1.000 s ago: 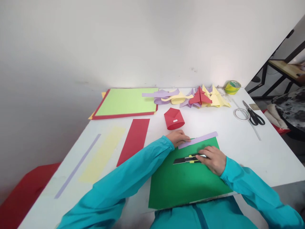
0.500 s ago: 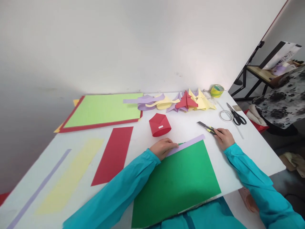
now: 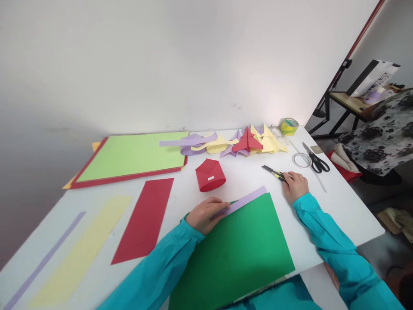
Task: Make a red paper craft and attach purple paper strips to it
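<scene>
My left hand (image 3: 208, 214) pinches a purple paper strip (image 3: 248, 200) between thumb and fingers, along the far edge of a green sheet (image 3: 238, 245). This sheet lies at the table's front edge, partly under my left sleeve. To the right, my right hand (image 3: 295, 186) is closed around a black and yellow utility knife (image 3: 274, 173), its blade end pointing left and away from me on the table. Just beyond my left hand stands a folded red paper piece (image 3: 210, 175) with a small white patch on it.
On the left lie a red strip (image 3: 145, 219), a pale yellow strip (image 3: 84, 249) and a thin purple strip (image 3: 47, 258). Light green sheets (image 3: 135, 157) and folded paper shapes (image 3: 248, 141) line the wall. Scissors (image 3: 318, 160), a tape roll (image 3: 302, 160) and yellow tape (image 3: 289, 126) are at right.
My left hand has shifted left and nearer to me, and the purple strip has slid slightly left with it. My right hand stays on the knife. The view has tilted a little.
</scene>
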`<state>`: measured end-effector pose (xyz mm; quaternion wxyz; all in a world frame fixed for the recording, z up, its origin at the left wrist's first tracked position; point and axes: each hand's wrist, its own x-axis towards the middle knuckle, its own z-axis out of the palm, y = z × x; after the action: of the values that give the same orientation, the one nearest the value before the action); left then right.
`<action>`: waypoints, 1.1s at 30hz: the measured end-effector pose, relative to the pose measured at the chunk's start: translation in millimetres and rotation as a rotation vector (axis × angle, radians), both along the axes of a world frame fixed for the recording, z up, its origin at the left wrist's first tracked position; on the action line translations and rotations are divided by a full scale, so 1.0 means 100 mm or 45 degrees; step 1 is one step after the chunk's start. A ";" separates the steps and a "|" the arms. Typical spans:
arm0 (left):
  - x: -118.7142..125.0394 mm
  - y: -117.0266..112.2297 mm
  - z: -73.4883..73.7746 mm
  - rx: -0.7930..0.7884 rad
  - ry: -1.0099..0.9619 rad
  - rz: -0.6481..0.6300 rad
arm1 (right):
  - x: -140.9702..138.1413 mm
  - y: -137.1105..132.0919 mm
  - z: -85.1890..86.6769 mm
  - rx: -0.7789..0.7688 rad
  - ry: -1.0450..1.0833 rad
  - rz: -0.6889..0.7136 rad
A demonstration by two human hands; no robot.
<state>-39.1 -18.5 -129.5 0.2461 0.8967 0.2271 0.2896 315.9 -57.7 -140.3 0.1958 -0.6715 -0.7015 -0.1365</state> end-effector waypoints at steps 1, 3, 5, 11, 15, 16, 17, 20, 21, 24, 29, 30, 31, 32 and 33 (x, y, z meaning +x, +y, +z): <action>0.01 0.00 0.02 -0.016 -0.009 0.005 | -0.05 -0.01 0.02 -0.002 0.015 0.033; 0.04 0.00 0.04 -0.067 -0.022 0.012 | -0.18 -0.02 0.03 -0.030 0.045 0.161; 0.07 -0.01 0.04 -0.131 -0.018 0.025 | -0.34 -0.02 0.02 -0.083 0.079 0.338; 0.07 0.00 -0.14 -0.122 -0.021 0.063 | -0.60 0.05 -0.07 -0.167 0.249 0.503; 0.01 0.04 -0.22 -0.023 -0.053 0.005 | -0.59 0.06 -0.04 -0.191 0.415 0.501; 0.00 0.04 -0.20 -0.013 -0.066 0.013 | -0.58 0.06 -0.03 -0.196 0.460 0.489; -0.01 0.04 -0.17 -0.004 -0.077 0.024 | -0.56 0.06 -0.01 -0.197 0.510 0.463; 0.00 0.00 -0.01 0.010 -0.100 0.108 | -0.45 0.06 0.01 -0.143 0.684 0.281; 0.01 -0.01 0.05 0.001 -0.117 0.151 | -0.40 0.06 0.01 -0.109 0.743 0.188; 0.10 -0.07 0.19 -0.060 -0.207 0.290 | -0.27 0.07 0.01 -0.012 0.900 -0.089; 0.35 -0.14 0.23 -0.230 -0.295 0.372 | -0.21 0.09 0.01 0.011 1.026 -0.287; 0.40 -0.15 0.22 -0.271 -0.327 0.410 | -0.22 0.09 0.02 0.005 1.025 -0.290; 0.44 -0.15 0.21 -0.319 -0.360 0.461 | -0.23 0.09 0.02 0.002 1.020 -0.286; 0.47 -0.16 0.19 -0.373 -0.394 0.513 | -0.24 0.09 0.03 0.003 1.011 -0.275; 0.50 -0.17 0.17 -0.434 -0.427 0.556 | -0.24 0.09 0.05 0.011 1.002 -0.260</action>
<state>11.1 -35.0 -112.9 0.3588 0.7124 0.4158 0.4369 291.8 -48.6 -135.4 0.4377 -0.7377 -0.5022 0.1094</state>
